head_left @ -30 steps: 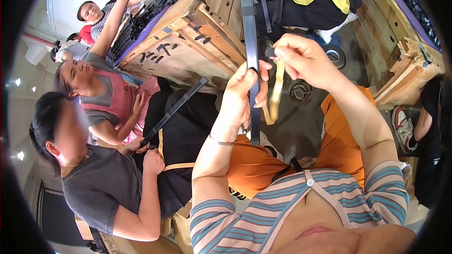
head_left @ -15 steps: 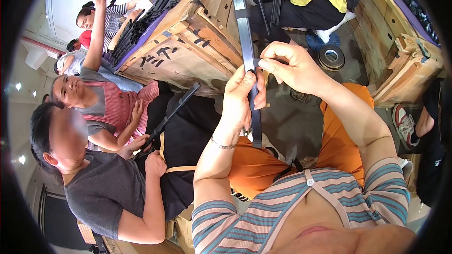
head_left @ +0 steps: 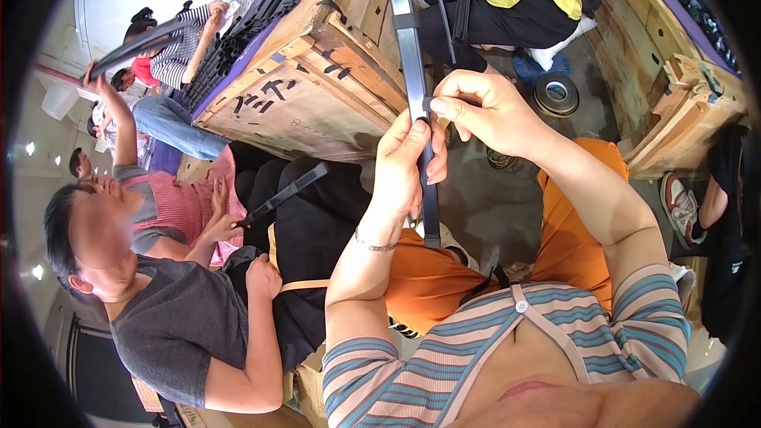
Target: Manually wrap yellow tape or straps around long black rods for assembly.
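Moved in to the black strip [head_left: 411,55], the right hand [head_left: 479,107] pinches a dark tab [head_left: 426,104] at its right edge, seemingly unwrapped, while the left hand [head_left: 400,154] clasps the strip below one band [head_left: 406,21] already on.

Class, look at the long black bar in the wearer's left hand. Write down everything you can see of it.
The bar is long, narrow, straight and black, with a smooth shine; whether plastic or metal, I cannot tell. A dark band crosses its upper part, and a darker piece marks its near end. It slants slightly, its far end beyond the picture's top edge. The left hand grips it; the right hand pinches a small dark piece apparently against its right edge.
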### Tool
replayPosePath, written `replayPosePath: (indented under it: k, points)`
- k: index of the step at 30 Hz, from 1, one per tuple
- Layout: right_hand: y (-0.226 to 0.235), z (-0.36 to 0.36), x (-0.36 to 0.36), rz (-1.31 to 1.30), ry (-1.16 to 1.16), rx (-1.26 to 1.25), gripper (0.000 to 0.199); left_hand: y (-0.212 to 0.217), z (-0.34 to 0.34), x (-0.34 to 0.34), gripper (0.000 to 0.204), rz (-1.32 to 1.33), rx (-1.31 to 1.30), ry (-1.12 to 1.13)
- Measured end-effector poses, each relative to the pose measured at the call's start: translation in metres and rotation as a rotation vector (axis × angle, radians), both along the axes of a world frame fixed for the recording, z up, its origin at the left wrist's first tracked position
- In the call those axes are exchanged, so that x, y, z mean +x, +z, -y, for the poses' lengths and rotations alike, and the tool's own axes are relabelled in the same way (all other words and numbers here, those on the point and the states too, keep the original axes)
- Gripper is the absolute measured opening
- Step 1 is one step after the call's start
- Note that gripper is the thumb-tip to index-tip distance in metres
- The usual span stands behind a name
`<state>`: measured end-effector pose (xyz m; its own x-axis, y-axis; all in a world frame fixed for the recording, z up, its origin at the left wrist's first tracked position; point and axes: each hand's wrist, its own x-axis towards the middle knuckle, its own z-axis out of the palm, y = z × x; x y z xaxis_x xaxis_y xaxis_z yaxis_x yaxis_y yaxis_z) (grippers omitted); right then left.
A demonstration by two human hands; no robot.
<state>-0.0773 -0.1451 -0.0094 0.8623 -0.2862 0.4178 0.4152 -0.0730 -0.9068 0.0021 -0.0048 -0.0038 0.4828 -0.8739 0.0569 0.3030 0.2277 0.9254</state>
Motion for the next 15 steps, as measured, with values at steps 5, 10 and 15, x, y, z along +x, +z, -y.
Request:
replayPosePath:
  k: [5, 10, 15]
  points:
    - [0.001, 0.001, 0.0, -0.014, -0.026, -0.031, 0.018, -0.001, 0.001, 0.001, 0.017, 0.001, 0.008, -0.015]
    - [-0.004, -0.001, 0.004, -0.051, -0.061, -0.004, 0.018, -0.001, 0.0, 0.0, 0.016, 0.01, 0.01, -0.016]
    - [-0.013, 0.002, 0.008, -0.046, -0.087, -0.065, 0.012, -0.003, 0.002, -0.003, 0.02, 0.055, 0.04, 0.026]
